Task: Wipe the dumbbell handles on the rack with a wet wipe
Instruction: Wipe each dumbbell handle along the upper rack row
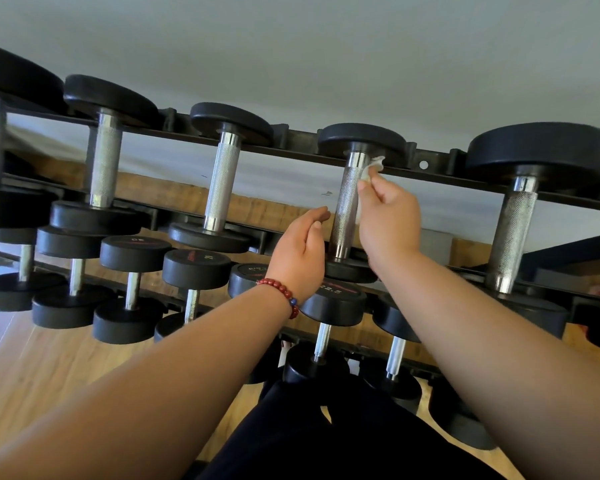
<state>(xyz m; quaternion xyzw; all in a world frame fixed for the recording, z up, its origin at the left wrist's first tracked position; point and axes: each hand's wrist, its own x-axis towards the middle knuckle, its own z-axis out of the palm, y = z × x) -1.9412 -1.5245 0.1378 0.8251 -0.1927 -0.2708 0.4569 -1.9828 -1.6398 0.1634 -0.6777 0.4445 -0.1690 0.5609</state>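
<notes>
A black dumbbell rack (302, 143) holds several dumbbells on its top tier, each with a knurled chrome handle. My right hand (388, 220) pinches a white wet wipe (369, 171) against the right side of one handle (345, 206), near its upper end. My left hand (302, 251), with a red bead bracelet on the wrist, hovers just left of that same handle, fingers loosely curved and holding nothing. Neighbouring handles stand to the left (222, 181) and to the right (511, 233).
Lower tiers carry several smaller dumbbells (196, 268) with black round heads. A grey-white wall (326, 46) is behind the rack. Wooden floor (32, 368) lies at the lower left. My dark trouser legs (326, 438) are at the bottom centre.
</notes>
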